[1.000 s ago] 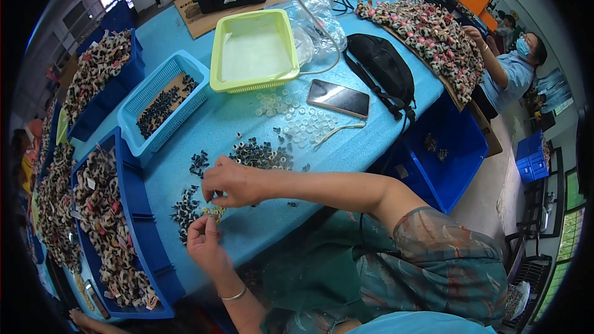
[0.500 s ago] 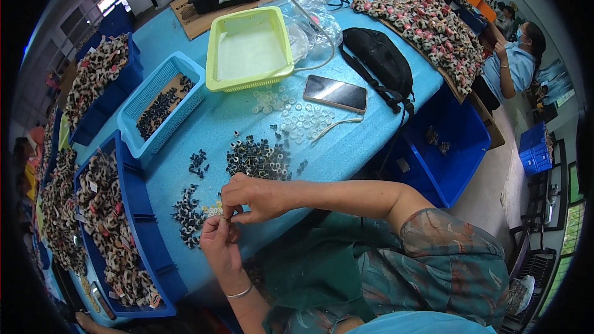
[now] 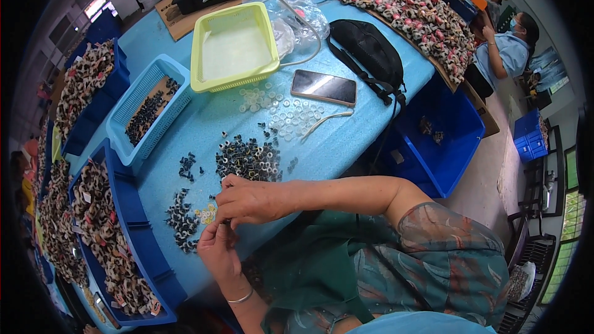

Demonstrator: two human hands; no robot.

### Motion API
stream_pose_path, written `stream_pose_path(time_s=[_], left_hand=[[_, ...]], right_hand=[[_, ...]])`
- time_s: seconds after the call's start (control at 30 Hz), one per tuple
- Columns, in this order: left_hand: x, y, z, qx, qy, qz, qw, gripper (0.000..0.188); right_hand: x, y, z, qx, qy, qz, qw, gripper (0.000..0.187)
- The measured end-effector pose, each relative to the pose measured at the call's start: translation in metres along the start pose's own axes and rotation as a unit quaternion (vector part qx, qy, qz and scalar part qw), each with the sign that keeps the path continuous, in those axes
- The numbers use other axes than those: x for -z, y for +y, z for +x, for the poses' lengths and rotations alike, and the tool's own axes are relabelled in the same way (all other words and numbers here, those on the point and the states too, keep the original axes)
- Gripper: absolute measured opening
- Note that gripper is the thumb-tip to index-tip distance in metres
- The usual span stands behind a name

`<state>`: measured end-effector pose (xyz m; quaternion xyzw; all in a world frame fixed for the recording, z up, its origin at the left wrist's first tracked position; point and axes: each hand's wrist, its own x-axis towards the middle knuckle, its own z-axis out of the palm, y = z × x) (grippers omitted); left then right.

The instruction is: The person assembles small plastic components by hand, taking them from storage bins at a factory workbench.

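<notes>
Both my hands meet at the table's near edge, fingertips pinched together. My left hand [image 3: 219,252], with a bangle on its wrist, is closed on something small that I cannot make out. Over it, my right hand [image 3: 250,201] is closed too, its fingers hiding whatever is between them. Just left of the hands lie small dark peg-like parts [image 3: 181,222] and a little group of yellowish rings [image 3: 206,214]. Beyond my right hand spreads a larger pile of dark pegs and pale-ringed pieces [image 3: 247,159]. Clear round discs [image 3: 296,117] are scattered farther back.
A blue bin [image 3: 139,229] of mottled plush pieces stands at left, with a light-blue basket [image 3: 179,100] and a yellow-green basket [image 3: 269,74] behind. A phone [image 3: 323,86] and black bag [image 3: 368,52] lie farther right. A co-worker [image 3: 504,52] is at far right.
The whole view has shifted slightly, so the table things sit farther left. My hands stay together at the fingertips; the right hand's fingers have curled down more over the left's.
</notes>
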<state>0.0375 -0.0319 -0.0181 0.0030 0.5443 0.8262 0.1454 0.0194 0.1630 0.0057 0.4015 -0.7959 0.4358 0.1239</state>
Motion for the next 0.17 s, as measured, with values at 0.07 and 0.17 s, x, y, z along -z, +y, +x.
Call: stream_pose_path(time_s=[0.07,0.17], left_hand=[[0.003,0.002,-0.002,0.023,0.007,-0.004,1.0,0.02],[0.026,0.002,-0.021,0.022,0.05,0.006,0.998,0.02]], right_hand=[[-0.003,-0.002,0.003,0.026,-0.01,-0.041,0.999,0.029],[-0.014,0.011,0.009,0.065,-0.019,-0.069,0.995,0.034]])
